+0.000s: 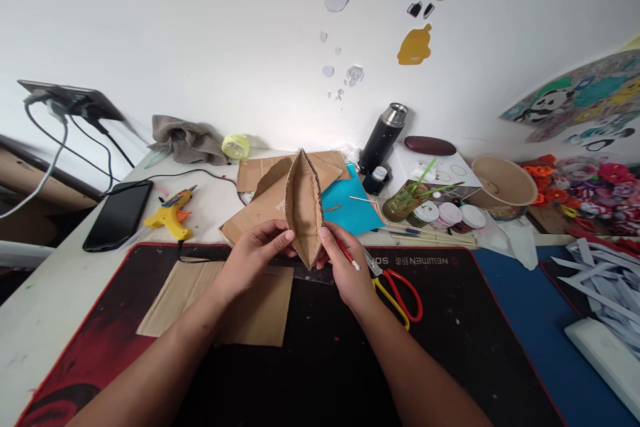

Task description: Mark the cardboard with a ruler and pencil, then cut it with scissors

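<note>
I hold a boat-shaped cardboard piece (303, 207) upright between both hands, its pointed ends up and down and its hollow side facing me. My left hand (253, 255) pinches its left edge with thumb and fingers. My right hand (345, 270) grips its right edge, and a red pencil (347, 255) sticks out between the fingers. Both hands hover over a black desk mat with a red rim (450, 347). A flat cardboard sheet (200, 293) lies on the mat under my left forearm. Red and yellow scissors (397, 290) lie just right of my right hand.
A yellow glue gun (173, 213) and black phone (119, 215) lie left. More cardboard (260, 203), a teal sheet (350, 208), a black flask (383, 133), paint pots (450, 213), a brush jar (403, 203) and a paper bowl (503, 183) stand behind. White paper strips (605, 277) lie right.
</note>
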{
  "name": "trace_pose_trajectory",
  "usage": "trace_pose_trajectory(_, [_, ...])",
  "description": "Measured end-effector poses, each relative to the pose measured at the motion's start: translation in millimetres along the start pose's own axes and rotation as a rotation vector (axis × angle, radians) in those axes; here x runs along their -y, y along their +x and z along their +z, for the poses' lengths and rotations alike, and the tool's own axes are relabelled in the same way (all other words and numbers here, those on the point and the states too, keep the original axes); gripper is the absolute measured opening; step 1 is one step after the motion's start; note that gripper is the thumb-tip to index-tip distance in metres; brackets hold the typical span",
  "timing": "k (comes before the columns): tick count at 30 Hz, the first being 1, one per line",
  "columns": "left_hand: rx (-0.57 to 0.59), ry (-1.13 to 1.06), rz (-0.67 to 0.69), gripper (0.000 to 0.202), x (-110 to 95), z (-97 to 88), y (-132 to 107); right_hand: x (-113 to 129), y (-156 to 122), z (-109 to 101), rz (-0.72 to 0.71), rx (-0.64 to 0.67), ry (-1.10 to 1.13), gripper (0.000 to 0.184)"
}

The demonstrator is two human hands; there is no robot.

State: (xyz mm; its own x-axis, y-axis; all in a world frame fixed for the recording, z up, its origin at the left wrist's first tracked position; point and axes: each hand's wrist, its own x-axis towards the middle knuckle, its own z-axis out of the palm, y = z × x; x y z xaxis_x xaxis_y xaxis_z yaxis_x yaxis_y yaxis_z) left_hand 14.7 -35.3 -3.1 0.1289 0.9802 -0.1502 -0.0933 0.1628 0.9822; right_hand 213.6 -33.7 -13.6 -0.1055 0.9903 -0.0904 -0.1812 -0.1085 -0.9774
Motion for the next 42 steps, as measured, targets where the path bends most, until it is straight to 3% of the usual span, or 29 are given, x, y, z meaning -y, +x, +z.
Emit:
trace_pose_trajectory(14, [-0.02, 0.028, 0.021, 0.04, 2.0, -2.1, 0.1, 3.1, -2.2, 1.6, -0.001, 0.042, 0.023, 0.044])
trace_pose_trajectory(42, [-0.027, 0.082, 0.054, 0.043, -0.1, -1.7, 0.0, 4.5, -2.5, 2.6, 0.02, 0.059, 0.001, 0.048])
